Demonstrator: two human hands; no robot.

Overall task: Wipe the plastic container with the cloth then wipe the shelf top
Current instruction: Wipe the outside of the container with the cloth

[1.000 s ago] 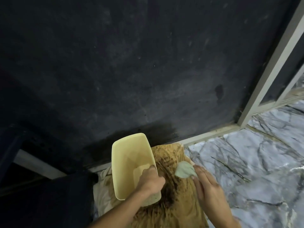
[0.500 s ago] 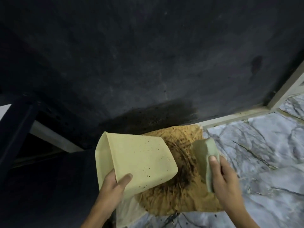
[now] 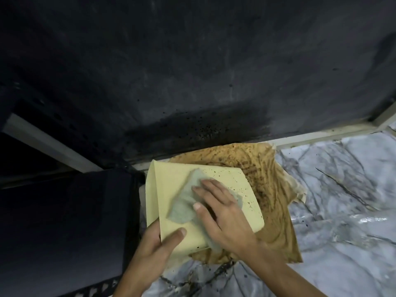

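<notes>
A pale yellow plastic container [image 3: 233, 183] lies tipped on its side, its speckled outer wall facing up. My left hand [image 3: 154, 247] grips its lower left edge, thumb on top. My right hand [image 3: 218, 209] presses a pale grey-green cloth [image 3: 184, 202] flat against the container's upper wall, fingers spread over the cloth. The container is held above a brown stained sheet of paper [image 3: 274, 189] on the marble-patterned shelf top [image 3: 342, 211].
A dark wall [image 3: 192, 71] rises behind, with black specks near its base. A pale frame strip [image 3: 321, 133] runs along the shelf's far edge. To the left the surface drops off into a dark recess [image 3: 64, 221].
My right hand has moved left with the cloth, from beside the container onto its upper wall. The container stays on its side in my left hand.
</notes>
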